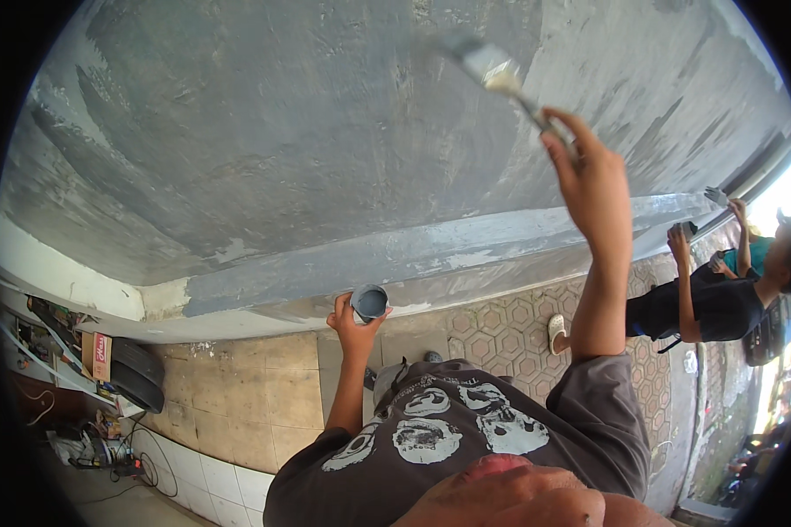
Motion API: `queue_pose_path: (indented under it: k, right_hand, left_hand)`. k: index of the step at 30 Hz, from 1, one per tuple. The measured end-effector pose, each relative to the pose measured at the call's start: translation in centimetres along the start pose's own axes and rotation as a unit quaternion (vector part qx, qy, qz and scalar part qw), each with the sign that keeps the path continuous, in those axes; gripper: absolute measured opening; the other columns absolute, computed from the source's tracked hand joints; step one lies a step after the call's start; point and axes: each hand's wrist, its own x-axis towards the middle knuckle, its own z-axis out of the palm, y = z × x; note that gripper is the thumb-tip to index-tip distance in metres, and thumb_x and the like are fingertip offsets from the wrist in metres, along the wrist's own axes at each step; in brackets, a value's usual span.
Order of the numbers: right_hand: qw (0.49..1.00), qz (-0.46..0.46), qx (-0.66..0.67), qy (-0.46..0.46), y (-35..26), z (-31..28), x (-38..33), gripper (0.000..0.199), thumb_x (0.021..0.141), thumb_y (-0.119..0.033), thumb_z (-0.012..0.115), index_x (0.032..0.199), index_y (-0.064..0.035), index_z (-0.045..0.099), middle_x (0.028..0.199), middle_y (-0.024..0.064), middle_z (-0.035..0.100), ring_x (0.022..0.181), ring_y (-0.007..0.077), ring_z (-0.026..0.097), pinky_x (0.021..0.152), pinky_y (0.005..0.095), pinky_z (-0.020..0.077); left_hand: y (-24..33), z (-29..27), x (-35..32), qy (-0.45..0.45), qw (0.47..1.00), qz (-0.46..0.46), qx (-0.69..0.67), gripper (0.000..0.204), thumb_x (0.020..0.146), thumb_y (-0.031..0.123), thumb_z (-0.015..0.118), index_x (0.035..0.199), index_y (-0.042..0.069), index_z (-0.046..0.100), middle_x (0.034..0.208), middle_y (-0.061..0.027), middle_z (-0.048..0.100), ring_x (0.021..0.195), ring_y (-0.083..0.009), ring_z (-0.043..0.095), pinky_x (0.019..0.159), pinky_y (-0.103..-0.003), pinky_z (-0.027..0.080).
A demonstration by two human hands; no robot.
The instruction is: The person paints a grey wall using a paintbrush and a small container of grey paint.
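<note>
My right hand [593, 176] is raised high, its fingers [561, 149] wrapped around the handle of the brush [499, 75], whose bristles lie against the grey wall [264, 132]. The brush looks blurred, so I judge a stroke is in hand: spreading grey paint over the upper part of the wall. My left hand [353, 321] is held lower, near my chest, its fingers curled around the cup [369, 302], which stands upright and shows grey paint inside. The 2 hands are well apart.

The wall is patchy: darker, streaked grey above, and a lighter ledge [466, 241] running across below, with pale spots where the old coat shows. The bristles look pale, so I cannot tell how much paint they carry. As I judge it, the next move calls for a steady pull of the brush along the wall, then bringing it down to the cup for more paint, keeping the cup level so nothing spills on my shirt [466, 430].

Off to my right another person [721, 303] in a dark top also reaches up at the wall with a brush; those hands are not mine. Below lies tiled floor [228, 395], with a tyre [139, 376] and a box [98, 353] at the left, beside a tangle of cables.
</note>
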Motion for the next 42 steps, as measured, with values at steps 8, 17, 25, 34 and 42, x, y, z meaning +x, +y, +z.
queue_pose_path:
  k: [8, 17, 25, 34, 42]
  right_hand:
    - [0.98, -0.049, 0.105, 0.161, -5.5, -0.5, 7.7, 0.02, 0.103, -0.016, 0.061, 0.111, 0.0022, 0.063, 0.08, 0.0257, 0.064, 0.063, 0.0291, 0.061, 0.063, 0.0374, 0.0458]
    - [0.978, -0.032, -0.076, -0.194, -0.1, 9.1, -0.7, 0.025, 0.099, -0.024, 0.066, 0.12, -0.0094, 0.068, 0.077, 0.0235, 0.069, 0.08, 0.0451, 0.068, 0.073, 0.0523, 0.0534]
    - [0.964, 0.04, -0.042, -0.258, -0.1, 5.6, -2.5, 0.023, 0.098, -0.021, 0.067, 0.114, -0.0059, 0.07, 0.087, 0.0227, 0.073, 0.084, 0.043, 0.07, 0.074, 0.0489, 0.0553]
    - [0.98, -0.015, 0.079, -0.18, 2.1, 1.4, -4.6, 0.033, 0.095, -0.021, 0.074, 0.124, -0.0047, 0.071, 0.07, 0.0166, 0.064, 0.059, 0.0262, 0.059, 0.061, 0.0349, 0.0467]
    - [0.944, -0.06, 0.106, -0.306, 0.7, -0.7, -6.9, 0.033, 0.09, -0.016, 0.078, 0.121, -0.0062, 0.073, 0.09, 0.0202, 0.073, 0.069, 0.0334, 0.068, 0.066, 0.0365, 0.0522]
  left_hand:
    - [0.6, -0.4, -0.2, -0.009, 1.0, 0.009, -0.004, 0.066, 0.065, 0.042, 0.097, 0.109, 0.001, 0.07, 0.12, -0.0066, 0.062, 0.11, -0.0234, 0.056, 0.098, -0.04, 0.026]
    - [-0.1, -1.1, -1.3, 0.009, 1.0, -0.014, 0.006, 0.067, 0.065, 0.041, 0.097, 0.114, 0.004, 0.069, 0.12, -0.0052, 0.061, 0.109, -0.0237, 0.057, 0.099, -0.042, 0.027]
    - [-1.4, -2.5, -2.1, -0.003, 0.999, -0.029, 0.031, 0.068, 0.064, 0.039, 0.097, 0.115, 0.003, 0.068, 0.121, -0.0065, 0.06, 0.112, -0.0249, 0.058, 0.098, -0.044, 0.029]
    - [0.4, -2.2, 0.9, 0.011, 0.998, 0.036, 0.048, 0.069, 0.064, 0.042, 0.097, 0.115, 0.004, 0.068, 0.121, -0.0056, 0.061, 0.111, -0.0232, 0.057, 0.097, -0.044, 0.028]
    - [4.6, -2.6, 6.5, 0.021, 0.99, 0.124, 0.066, 0.075, 0.06, 0.053, 0.095, 0.115, 0.008, 0.07, 0.114, 0.001, 0.063, 0.106, -0.0149, 0.058, 0.092, -0.042, 0.025]
